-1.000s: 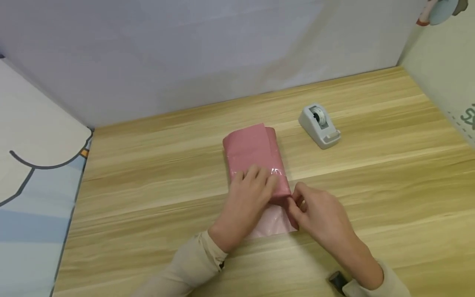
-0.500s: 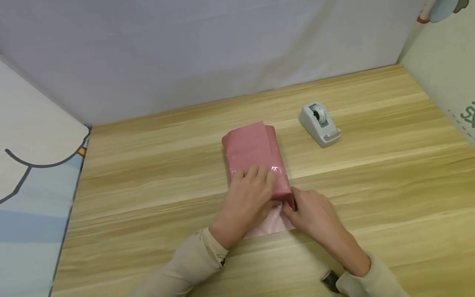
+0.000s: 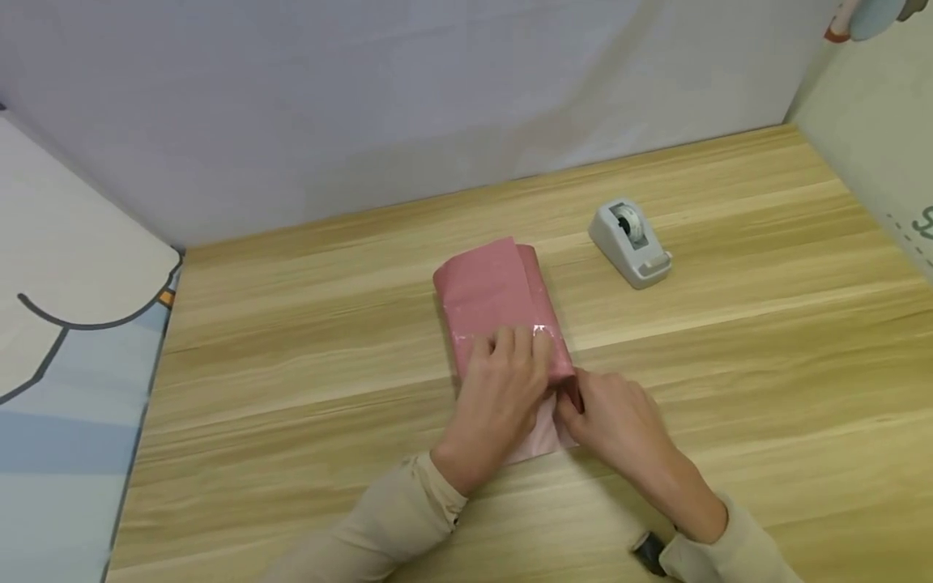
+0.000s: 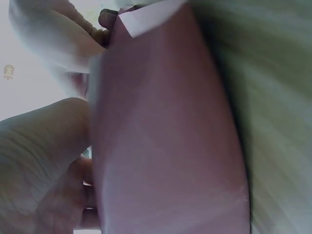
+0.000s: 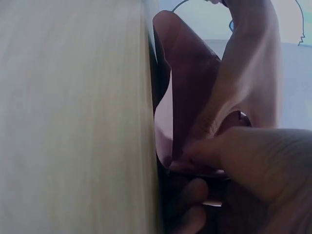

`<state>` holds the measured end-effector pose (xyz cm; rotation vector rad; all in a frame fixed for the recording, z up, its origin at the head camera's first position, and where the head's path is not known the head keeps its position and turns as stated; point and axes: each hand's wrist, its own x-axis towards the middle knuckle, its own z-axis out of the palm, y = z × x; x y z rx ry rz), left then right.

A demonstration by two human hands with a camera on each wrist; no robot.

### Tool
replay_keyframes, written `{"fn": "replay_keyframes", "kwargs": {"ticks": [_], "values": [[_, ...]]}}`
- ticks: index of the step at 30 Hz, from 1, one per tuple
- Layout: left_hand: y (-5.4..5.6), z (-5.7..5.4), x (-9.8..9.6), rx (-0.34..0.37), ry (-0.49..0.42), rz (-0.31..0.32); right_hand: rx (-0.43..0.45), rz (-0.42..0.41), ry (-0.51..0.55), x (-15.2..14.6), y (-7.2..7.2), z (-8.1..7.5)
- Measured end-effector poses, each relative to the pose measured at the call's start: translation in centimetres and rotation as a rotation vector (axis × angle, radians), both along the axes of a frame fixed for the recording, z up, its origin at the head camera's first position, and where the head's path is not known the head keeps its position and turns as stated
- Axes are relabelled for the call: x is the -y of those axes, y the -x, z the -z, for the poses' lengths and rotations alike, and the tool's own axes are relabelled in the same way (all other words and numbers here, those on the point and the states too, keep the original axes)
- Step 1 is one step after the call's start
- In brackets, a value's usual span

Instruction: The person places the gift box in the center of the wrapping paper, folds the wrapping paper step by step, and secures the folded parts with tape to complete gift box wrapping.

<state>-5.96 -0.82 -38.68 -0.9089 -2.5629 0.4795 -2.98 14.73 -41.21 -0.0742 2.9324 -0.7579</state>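
Note:
A parcel in pink wrapping paper lies on the wooden table, its long side seam showing on top. My left hand rests on its near half, fingertips on the top face and thumb down by the near end. At the near right corner my right hand pinches a fold of the end paper between thumb and fingers. A paler flap spreads from the near end onto the table below both hands. In the right wrist view, the folded end paper stands beside the left thumb.
A grey tape dispenser with a roll of clear tape stands to the right behind the parcel. A small black cylinder shows by the right sleeve. A pale wall runs along the table's back edge.
The right hand has moved slightly inward, tucking the corner paper. The left hand has shifted a little to the right on the parcel. The tape dispenser stays put.

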Motion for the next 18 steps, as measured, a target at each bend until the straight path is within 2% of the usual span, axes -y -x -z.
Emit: {"fn": "replay_keyframes", "kwargs": {"ticks": [7,11,15,18], "values": [[0.0,0.2,-0.5,-0.017,-0.004,-0.030,0.005,0.013,-0.011,-0.2,-0.1,0.0],[0.0,0.2,-0.6,-0.018,-0.006,-0.042,0.069,-0.044,0.009,-0.8,-0.5,-0.4],[-0.1,0.2,-0.7,-0.023,0.006,-0.050,0.160,-0.114,0.074,-1.7,-0.9,-1.0],[-0.1,0.3,-0.7,-0.029,0.019,-0.057,0.169,-0.137,0.088,-2.2,-1.0,-1.3]]}}
